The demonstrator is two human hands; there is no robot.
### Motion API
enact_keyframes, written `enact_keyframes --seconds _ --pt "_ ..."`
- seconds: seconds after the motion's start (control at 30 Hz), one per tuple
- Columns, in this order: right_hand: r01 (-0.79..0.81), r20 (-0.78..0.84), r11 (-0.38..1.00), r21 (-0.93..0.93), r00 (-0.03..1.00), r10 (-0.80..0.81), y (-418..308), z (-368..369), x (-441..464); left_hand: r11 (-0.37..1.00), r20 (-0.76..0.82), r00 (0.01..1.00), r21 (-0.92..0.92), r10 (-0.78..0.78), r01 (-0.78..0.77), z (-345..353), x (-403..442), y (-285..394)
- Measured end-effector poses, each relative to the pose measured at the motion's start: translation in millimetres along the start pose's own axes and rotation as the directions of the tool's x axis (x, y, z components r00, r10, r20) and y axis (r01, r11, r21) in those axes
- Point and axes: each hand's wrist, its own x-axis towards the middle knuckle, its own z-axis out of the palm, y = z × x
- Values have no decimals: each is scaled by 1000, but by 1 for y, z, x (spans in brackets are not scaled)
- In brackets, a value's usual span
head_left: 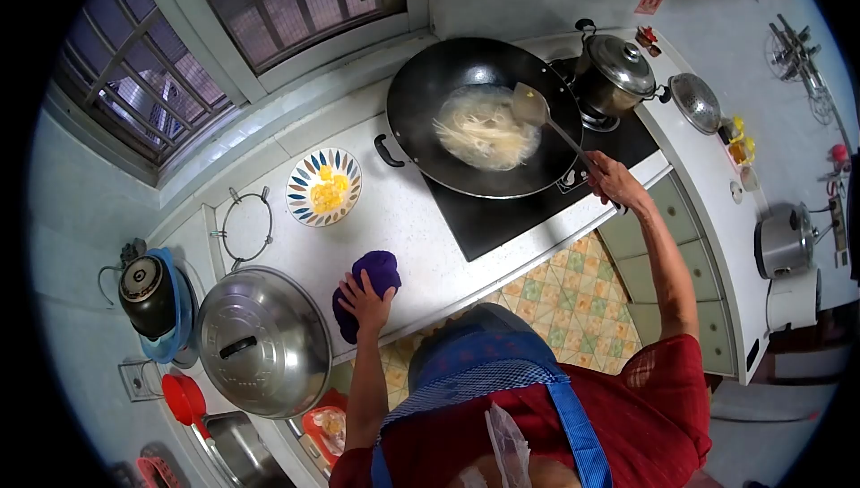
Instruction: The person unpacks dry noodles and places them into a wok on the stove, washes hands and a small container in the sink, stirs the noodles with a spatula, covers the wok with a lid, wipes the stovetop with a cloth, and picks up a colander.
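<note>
My right hand (614, 179) is closed round the handle of a metal spatula (531, 105), whose blade rests at the right side of the noodles (484, 129). Pale noodles lie in bubbling liquid inside a large black wok (417, 85) on the stove. My left hand (365, 302) lies with its fingers spread on a bunched purple cloth (380, 271) near the counter's front edge. Farther back and left, a patterned plate (298, 190) holds yellow pieces of food (329, 190) that look like cooked egg.
A big domed lid (266, 342) lies left of the cloth, with a wire ring stand (248, 226) behind it. A lidded steel pot (616, 67) stands right of the wok, beside a perforated ladle (694, 103). A sink (244, 450) is at lower left.
</note>
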Motion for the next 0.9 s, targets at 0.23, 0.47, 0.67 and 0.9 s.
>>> enact_keyframes --seconds 0.23,0.47,0.67,0.9 --pt "-30 122 959 -283 990 67 -10 -31 -12 998 33 999 63 -13 10 -1 -1 2" --pt "-53 289 992 -118 954 85 13 -21 20 996 -16 1000 82 -21 22 2 -1 1" --pt "43 320 987 157 943 -92 13 0 44 995 -152 988 99 18 -3 6 -3 1" --pt "383 88 864 -327 922 -376 -2 -11 34 996 -186 982 87 39 -24 9 -3 -3"
